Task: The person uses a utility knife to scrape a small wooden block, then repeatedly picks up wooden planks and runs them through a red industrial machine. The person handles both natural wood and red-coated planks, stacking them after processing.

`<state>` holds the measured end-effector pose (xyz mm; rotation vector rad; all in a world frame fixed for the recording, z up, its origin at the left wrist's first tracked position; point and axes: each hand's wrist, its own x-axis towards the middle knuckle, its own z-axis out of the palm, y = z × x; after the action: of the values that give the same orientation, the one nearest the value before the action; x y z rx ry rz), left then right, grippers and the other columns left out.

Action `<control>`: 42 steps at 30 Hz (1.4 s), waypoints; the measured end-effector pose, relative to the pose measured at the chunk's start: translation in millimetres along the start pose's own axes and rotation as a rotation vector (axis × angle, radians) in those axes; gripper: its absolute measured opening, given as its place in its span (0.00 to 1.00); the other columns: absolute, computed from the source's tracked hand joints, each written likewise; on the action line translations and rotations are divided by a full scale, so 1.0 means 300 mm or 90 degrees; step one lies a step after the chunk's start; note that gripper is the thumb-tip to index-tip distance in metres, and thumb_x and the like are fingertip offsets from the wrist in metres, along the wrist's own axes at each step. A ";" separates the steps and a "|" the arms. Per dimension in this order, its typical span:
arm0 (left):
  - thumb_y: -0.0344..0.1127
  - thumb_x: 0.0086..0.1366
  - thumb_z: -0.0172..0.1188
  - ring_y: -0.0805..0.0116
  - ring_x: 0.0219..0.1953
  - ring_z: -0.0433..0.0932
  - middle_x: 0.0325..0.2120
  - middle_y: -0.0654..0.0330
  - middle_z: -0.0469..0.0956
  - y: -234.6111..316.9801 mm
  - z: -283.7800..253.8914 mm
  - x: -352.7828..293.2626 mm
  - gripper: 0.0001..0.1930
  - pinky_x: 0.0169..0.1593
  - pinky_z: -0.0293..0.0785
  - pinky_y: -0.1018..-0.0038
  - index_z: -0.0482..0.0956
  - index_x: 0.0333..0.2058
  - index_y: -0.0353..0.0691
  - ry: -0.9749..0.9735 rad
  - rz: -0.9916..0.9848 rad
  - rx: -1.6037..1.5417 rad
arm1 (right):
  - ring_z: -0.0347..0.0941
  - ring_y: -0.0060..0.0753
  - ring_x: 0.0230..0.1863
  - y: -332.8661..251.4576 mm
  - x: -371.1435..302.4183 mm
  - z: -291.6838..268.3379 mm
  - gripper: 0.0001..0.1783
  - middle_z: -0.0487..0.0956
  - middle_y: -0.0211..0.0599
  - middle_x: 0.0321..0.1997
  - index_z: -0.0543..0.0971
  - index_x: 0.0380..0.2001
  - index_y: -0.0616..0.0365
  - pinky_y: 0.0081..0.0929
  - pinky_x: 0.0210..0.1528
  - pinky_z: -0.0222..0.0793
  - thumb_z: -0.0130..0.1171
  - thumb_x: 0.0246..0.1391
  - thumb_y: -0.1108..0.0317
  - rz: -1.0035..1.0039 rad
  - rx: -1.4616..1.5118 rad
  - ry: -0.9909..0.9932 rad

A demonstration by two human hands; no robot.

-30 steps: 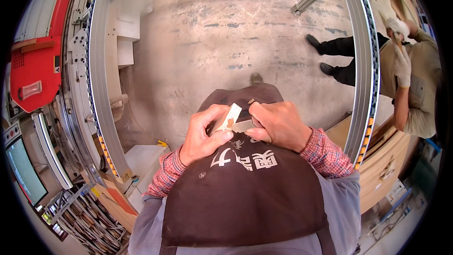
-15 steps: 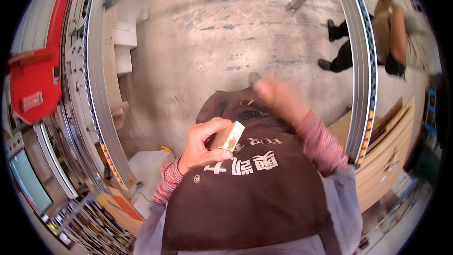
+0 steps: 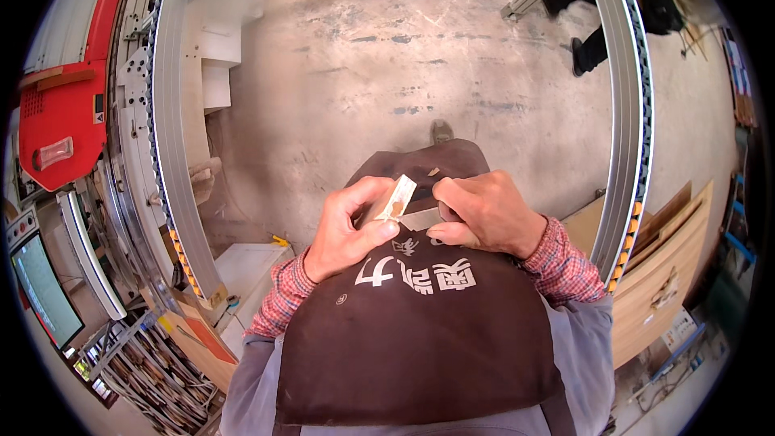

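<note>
In front of my brown apron (image 3: 420, 339), my left hand (image 3: 349, 222) grips a small pale wooden block (image 3: 395, 198) between thumb and fingers. The block tilts, with its whitish narrow face and a brown mark turned up. Just to its right, my right hand (image 3: 488, 214) is closed with the thumb against curled fingers. It pinches a flat, pale grey strip (image 3: 421, 220) that reaches toward the block. The strip's kind cannot be made out, and its right end is hidden in my fingers. Whether its left end touches the block is unclear.
Metal rails (image 3: 620, 129) rise on both sides. Left stand a red machine part (image 3: 64, 125), a screen (image 3: 48, 291) and a rack of strips (image 3: 153, 371). Wooden panels (image 3: 662, 274) lean at right. Another person (image 3: 593, 48) stands beyond the right rail, on the concrete floor (image 3: 347, 81).
My right hand has come down and left, beside the block, with the grey strip now showing. My left hand still holds the block. The other person has moved farther away.
</note>
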<state>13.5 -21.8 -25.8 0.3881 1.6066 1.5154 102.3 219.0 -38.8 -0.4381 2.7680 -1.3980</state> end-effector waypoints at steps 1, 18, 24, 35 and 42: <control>0.46 0.60 0.67 0.78 0.37 0.72 0.34 0.65 0.76 -0.004 -0.004 0.000 0.26 0.41 0.69 0.77 0.77 0.49 0.30 -0.006 -0.006 0.006 | 0.71 0.41 0.18 -0.001 0.002 -0.006 0.25 0.72 0.33 0.17 0.70 0.27 0.55 0.35 0.20 0.64 0.60 0.58 0.44 -0.005 -0.003 -0.004; 0.43 0.52 0.72 0.68 0.38 0.78 0.35 0.57 0.79 0.066 0.008 0.012 0.28 0.44 0.72 0.72 0.79 0.46 0.29 -0.106 0.085 0.109 | 0.76 0.56 0.27 0.309 -0.054 0.083 0.25 0.76 0.51 0.22 0.75 0.27 0.60 0.47 0.25 0.67 0.50 0.66 0.48 0.357 -0.222 -0.041; 0.45 0.55 0.70 0.74 0.38 0.75 0.35 0.60 0.79 0.011 0.022 0.019 0.27 0.44 0.71 0.75 0.78 0.47 0.29 -0.026 -0.010 0.033 | 0.72 0.62 0.26 0.225 -0.103 -0.033 0.20 0.72 0.53 0.22 0.73 0.29 0.60 0.45 0.28 0.66 0.52 0.66 0.53 0.334 0.115 0.074; 0.45 0.58 0.68 0.76 0.37 0.74 0.34 0.61 0.78 0.006 0.045 0.049 0.26 0.41 0.71 0.75 0.77 0.48 0.30 -0.019 -0.001 0.019 | 0.72 0.45 0.18 0.026 -0.033 -0.076 0.27 0.74 0.38 0.16 0.71 0.26 0.57 0.37 0.21 0.66 0.59 0.59 0.42 0.044 0.081 -0.075; 0.45 0.58 0.68 0.74 0.37 0.75 0.35 0.60 0.78 0.007 0.045 0.058 0.27 0.41 0.71 0.74 0.77 0.49 0.29 -0.021 0.018 0.030 | 0.72 0.43 0.17 0.030 -0.011 -0.068 0.28 0.73 0.37 0.16 0.69 0.24 0.57 0.35 0.21 0.66 0.57 0.60 0.42 0.041 0.006 -0.063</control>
<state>13.0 0.2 -28.8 0.4614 1.6200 1.4871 100.6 241.1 -34.1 -0.4033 2.6723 -1.3367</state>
